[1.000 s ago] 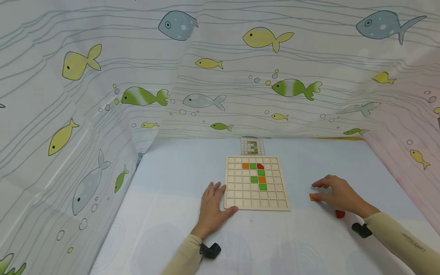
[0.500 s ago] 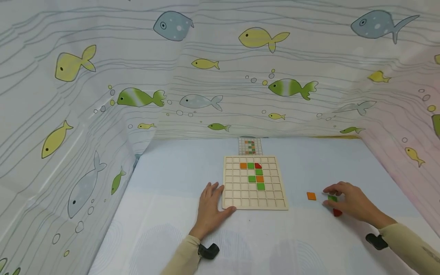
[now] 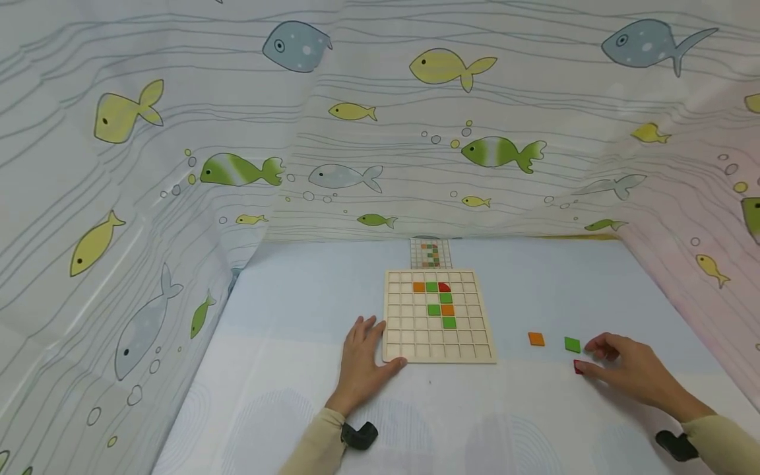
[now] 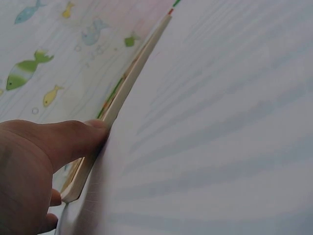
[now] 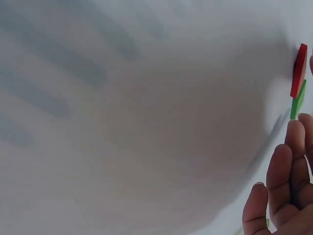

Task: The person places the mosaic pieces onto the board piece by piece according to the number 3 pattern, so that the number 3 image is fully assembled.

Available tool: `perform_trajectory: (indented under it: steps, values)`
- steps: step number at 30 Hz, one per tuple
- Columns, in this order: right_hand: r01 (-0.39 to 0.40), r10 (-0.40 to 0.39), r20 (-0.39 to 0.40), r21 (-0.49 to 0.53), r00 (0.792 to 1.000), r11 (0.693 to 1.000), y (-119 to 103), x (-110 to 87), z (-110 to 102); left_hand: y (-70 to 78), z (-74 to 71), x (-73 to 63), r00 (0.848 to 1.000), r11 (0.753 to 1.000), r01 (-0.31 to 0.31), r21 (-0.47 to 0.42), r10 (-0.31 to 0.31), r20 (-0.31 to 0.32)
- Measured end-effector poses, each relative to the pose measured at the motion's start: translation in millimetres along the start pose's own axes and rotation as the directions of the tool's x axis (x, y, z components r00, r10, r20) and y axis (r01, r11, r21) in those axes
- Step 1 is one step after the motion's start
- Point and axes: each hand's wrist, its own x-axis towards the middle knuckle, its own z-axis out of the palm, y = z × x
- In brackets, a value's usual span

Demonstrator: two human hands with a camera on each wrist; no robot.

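A flat red piece [image 3: 577, 367] lies at the thumb of the loosely bent right hand [image 3: 634, 371], which has just left a flat green square tile [image 3: 572, 345] separately reachable, right of the pale wooden grid board [image 3: 410, 337] touched by the outspread left hand [image 3: 361, 364].

Dim wrist views, soft shadows

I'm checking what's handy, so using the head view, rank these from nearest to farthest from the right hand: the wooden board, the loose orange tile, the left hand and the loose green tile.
1. Loose green tile, just left of the right hand.
2. Loose orange tile, further left.
3. Wooden board, left of both tiles.
4. Left hand, at the board's near-left corner.
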Motion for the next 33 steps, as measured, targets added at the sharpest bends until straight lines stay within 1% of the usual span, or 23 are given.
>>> perform_trajectory:
  steps: [5,7,11,15,23,28,33]
  values:
    - [-0.036,0.036,0.020,0.006,0.999,0.999,2.1,-10.7,5.1,-1.3,0.9,-2.6,1.000,1.000,-0.020,0.002,0.020,-0.016]
    - [-0.047,0.047,0.013,0.008,0.999,0.999,1.9,-13.4,6.6,-1.9,1.4,-2.9,0.999,1.000,-0.028,0.005,0.028,-0.022]
    - [-0.072,0.072,0.008,0.010,0.997,0.997,0.6,-16.1,7.8,-1.9,1.1,-1.9,0.999,1.000,-0.026,0.013,0.026,-0.022]
    - [-0.082,0.082,0.006,0.013,0.997,0.997,-1.8,-18.3,7.6,-0.8,0.5,0.0,1.000,1.000,-0.008,0.013,0.008,-0.004]
    - [-0.041,0.043,-0.037,0.034,0.998,0.999,-0.3,-20.0,13.4,-0.2,-0.5,1.4,1.000,1.000,0.010,0.006,-0.010,0.013]
    - [-0.044,0.046,-0.055,0.026,0.997,0.999,-2.6,-19.5,16.5,0.0,-0.6,1.5,1.000,1.000,0.002,0.011,-0.002,0.003]
    - [-0.052,0.052,-0.126,0.001,0.991,0.999,-6.8,-18.4,16.9,0.2,-0.5,1.2,1.000,1.000,0.008,0.005,-0.008,0.010]
